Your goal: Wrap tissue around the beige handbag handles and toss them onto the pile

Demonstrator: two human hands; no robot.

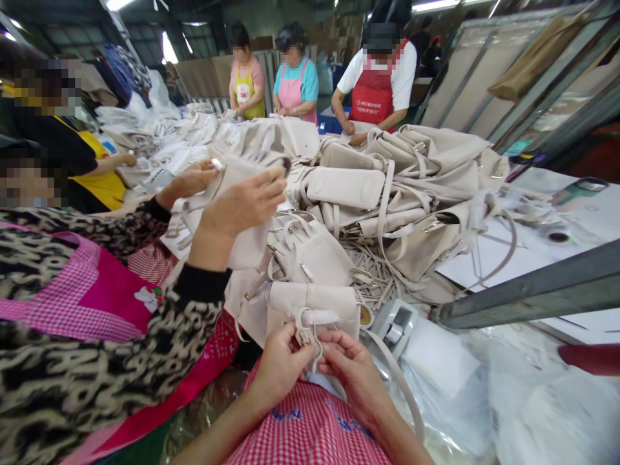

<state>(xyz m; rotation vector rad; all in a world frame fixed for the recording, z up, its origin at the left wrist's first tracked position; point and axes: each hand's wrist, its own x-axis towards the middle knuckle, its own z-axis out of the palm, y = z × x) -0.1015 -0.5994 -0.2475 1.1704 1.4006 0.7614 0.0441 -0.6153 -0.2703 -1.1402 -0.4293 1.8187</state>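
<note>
In the head view a cream handbag (290,300) lies right in front of me at the table's near edge. A narrow strap with a buckle (305,337) hangs at its front, with a strip of white wrapping (320,317) beside it. My left hand (283,361) is closed on this strap near the buckle. My right hand (346,361) is pinched at the strap's loose end, close to the left; the fingertips partly hide what they hold. From the bag's right side a long shoulder strap (400,381) curves down toward me.
A heap of cream bags (349,184) covers the table. On my left a co-worker's hands (242,203) handle another bag. A grey metal post (533,294) juts in from the right, above clear plastic bags (547,400). A tape dispenser (397,326) sits beside my bag. Other people work opposite.
</note>
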